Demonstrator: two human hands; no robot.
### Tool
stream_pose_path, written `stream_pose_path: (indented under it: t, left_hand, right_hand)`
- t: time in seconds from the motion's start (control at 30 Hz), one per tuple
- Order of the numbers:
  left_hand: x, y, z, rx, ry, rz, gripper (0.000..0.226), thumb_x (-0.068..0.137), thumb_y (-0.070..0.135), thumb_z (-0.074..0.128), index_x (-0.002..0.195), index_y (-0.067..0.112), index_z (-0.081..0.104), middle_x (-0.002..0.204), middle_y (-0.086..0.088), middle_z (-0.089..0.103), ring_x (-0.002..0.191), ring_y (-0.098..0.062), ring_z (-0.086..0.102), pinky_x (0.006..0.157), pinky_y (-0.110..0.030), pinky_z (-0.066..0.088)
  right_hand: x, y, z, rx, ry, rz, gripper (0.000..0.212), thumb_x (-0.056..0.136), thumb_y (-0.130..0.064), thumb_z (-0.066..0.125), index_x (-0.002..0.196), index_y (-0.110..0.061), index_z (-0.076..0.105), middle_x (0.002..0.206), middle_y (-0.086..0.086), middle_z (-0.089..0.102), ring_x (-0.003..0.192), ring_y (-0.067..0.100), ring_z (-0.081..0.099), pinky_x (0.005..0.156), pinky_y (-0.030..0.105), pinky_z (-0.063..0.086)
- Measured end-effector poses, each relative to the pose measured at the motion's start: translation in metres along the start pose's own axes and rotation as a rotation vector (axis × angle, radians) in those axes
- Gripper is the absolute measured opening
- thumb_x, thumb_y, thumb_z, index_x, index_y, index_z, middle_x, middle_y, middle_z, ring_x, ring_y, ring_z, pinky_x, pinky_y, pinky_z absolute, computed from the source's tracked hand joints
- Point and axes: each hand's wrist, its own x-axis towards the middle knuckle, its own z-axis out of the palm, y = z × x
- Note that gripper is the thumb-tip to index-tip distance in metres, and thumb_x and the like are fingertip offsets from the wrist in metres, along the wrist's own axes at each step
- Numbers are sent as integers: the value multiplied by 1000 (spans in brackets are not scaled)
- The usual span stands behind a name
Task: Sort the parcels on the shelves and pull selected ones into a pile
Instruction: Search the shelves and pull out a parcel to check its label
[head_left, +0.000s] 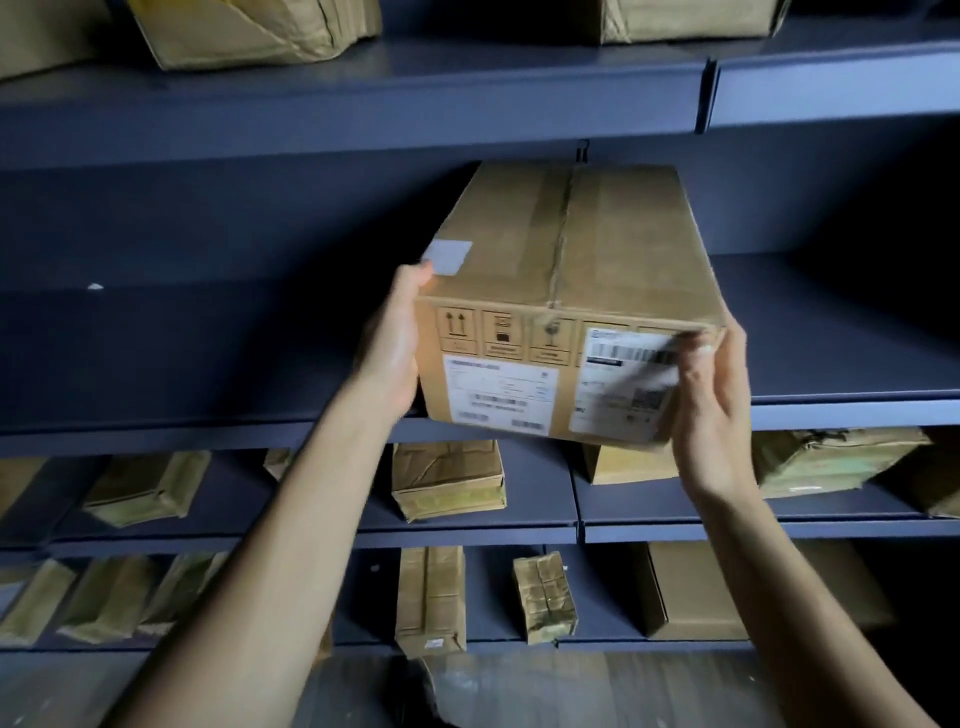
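A large brown cardboard box (566, 270) with taped top, handling symbols and two white shipping labels on its front sits at the front edge of a dark blue shelf (208, 364). My left hand (396, 349) grips its left front corner, thumb on top. My right hand (714, 405) holds the right front corner, its thumb over the top edge by the barcode label. The box's front face overhangs the shelf lip.
Smaller taped brown parcels lie on the shelf below (448, 479) and on the one under it (544, 597). A plain carton (696, 592) stands at lower right. More parcels (244, 31) sit on the top shelf. Clear plastic wrap (519, 691) lies at the bottom.
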Motion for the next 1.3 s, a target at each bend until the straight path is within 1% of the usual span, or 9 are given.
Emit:
stream_pose_path:
  t: [0.2, 0.27, 0.33, 0.43, 0.53, 0.9, 1.07, 1.17, 1.3]
  left_hand:
    - [-56, -21, 63, 142, -235, 157, 39, 96, 48, 61, 129, 29, 59, 124, 25, 70, 104, 13, 66, 98, -17, 46]
    - [-75, -34, 92, 347, -273, 226, 95, 91, 46, 70, 162, 29, 10, 162, 34, 14, 131, 30, 31, 116, -9, 20]
    - [-90, -50, 118, 500, -315, 316, 133, 79, 56, 70, 142, 35, -46, 158, 14, -39, 153, 2, -22, 128, -32, -8]
    - [-93, -65, 136, 556, -404, 345, 131, 80, 53, 64, 127, 40, -57, 151, 3, -53, 147, -14, -43, 126, -49, -15]
    - [-98, -64, 140, 599, -435, 399, 131, 89, 48, 70, 140, 34, -50, 146, 8, -57, 141, -10, -50, 122, -44, -22]
    - [-84, -73, 113, 524, -445, 494, 124, 88, 36, 75, 156, 38, -29, 158, 17, -40, 151, -4, -33, 128, -45, -9]
    - [-60, -73, 89, 446, -360, 334, 127, 84, 37, 83, 159, 42, -19, 174, 1, 2, 158, -12, 15, 129, -39, 18]
    - [-39, -68, 66, 413, -182, 244, 53, 81, 23, 88, 126, 30, 59, 122, 10, 70, 108, 8, 65, 102, -27, 51]
    - [-20, -71, 40, 414, -191, 214, 30, 84, 14, 85, 104, 30, 69, 95, 23, 68, 75, 26, 61, 70, 2, 43]
  right_hand:
    - [46, 22, -31, -7, 326, 138, 40, 111, -45, 31, 111, -17, 59, 98, -18, 57, 87, -10, 54, 86, 16, 41]
    - [69, 25, -34, 1, 394, 212, 35, 112, -42, 29, 117, -21, 57, 103, -23, 58, 89, -20, 54, 86, 6, 38]
    - [93, 33, -40, 1, 459, 311, 30, 110, -46, 28, 112, -29, 53, 104, -23, 60, 91, -17, 57, 89, 8, 42]
    - [119, 46, -59, -32, 557, 403, 34, 105, -45, 31, 104, -23, 58, 101, -12, 64, 99, 9, 62, 93, 23, 50]
    - [126, 47, -73, -120, 515, 444, 32, 109, -28, 31, 101, -12, 56, 98, -3, 61, 96, 14, 55, 73, 18, 42]
    - [92, 50, -78, -126, 496, 507, 30, 103, -30, 39, 118, -19, 61, 100, -6, 64, 86, 9, 59, 77, 27, 48]
    - [51, 44, -51, -83, 638, 405, 32, 105, -42, 39, 93, -15, 52, 91, -6, 56, 80, 9, 51, 80, 31, 41]
    - [24, 43, -29, -107, 581, 316, 35, 105, -46, 35, 86, -18, 46, 93, -3, 49, 87, 20, 47, 82, 35, 40]
    - [13, 37, -14, -164, 459, 247, 21, 106, -40, 40, 90, -29, 47, 98, -7, 49, 92, 15, 49, 85, 30, 42]
